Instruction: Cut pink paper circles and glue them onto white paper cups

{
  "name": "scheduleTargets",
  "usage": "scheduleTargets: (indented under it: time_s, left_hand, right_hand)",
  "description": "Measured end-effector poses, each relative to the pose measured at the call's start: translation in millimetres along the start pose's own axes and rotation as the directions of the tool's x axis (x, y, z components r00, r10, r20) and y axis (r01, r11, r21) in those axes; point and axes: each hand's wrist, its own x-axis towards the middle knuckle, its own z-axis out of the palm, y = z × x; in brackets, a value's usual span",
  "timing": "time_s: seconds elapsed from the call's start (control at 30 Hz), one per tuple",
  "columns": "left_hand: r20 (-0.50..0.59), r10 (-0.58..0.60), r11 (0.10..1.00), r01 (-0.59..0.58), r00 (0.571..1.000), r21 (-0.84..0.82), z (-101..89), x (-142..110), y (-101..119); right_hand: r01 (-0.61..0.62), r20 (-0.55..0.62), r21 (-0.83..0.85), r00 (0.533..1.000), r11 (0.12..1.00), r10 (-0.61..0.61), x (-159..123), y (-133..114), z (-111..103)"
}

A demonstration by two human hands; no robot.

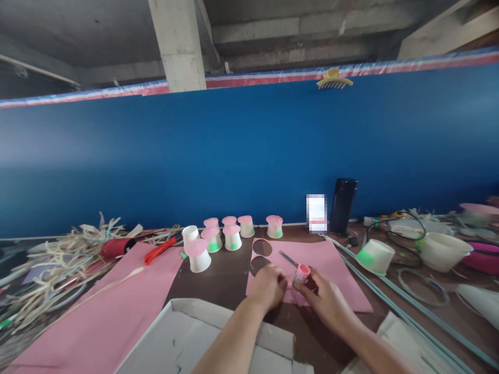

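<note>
My right hand (325, 296) grips a small clear container with a pink-red top (303, 271), perhaps a glue stick, tilted over a pink paper sheet (327, 259). My left hand (268, 285) rests close beside it with curled fingers; whatever they pinch is hidden, though a bit of pink shows at the fingertips. Scissors (287, 257) lie on the sheet, blades pointing away, their handles out of sight behind the container and right hand. Two round holes are cut in the sheet's left side. Beyond stand several white paper cups (200, 261), most topped with pink paper discs (196, 247).
At left are another pink sheet (136, 291), a red-handled tool (159, 250) and heaped pale strips (58, 270). A grey cardboard box (187, 337) lies in front. Rightward are a black bottle (343, 206), a blurred-out upright screen (317, 213), cups (376, 257) and blue-grey tubes (409, 301).
</note>
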Motion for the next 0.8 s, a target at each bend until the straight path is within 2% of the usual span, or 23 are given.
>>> scheduleTargets:
  time_s: [0.37, 0.6, 0.8]
  left_hand:
    - [0.011, -0.005, 1.000, 0.005, 1.000, -0.013, -0.5, 0.2, -0.2]
    - [-0.001, -0.016, 0.999, 0.016, 1.000, -0.030, 1.0, 1.6, -2.0]
    - [-0.036, -0.011, 0.999, 0.010, 0.999, -0.040, -0.3, -1.8, -2.3]
  right_hand:
    - [-0.017, -0.023, -0.027, 1.000, 0.999, 0.016, -1.5, -4.8, -1.4]
    - [-0.023, -0.082, -0.072, 0.997, 0.997, 0.017, -1.2, -4.3, -4.8]
    - [-0.010, -0.049, -0.032, 0.999, 0.999, 0.008, -0.9, -9.2, -6.6]
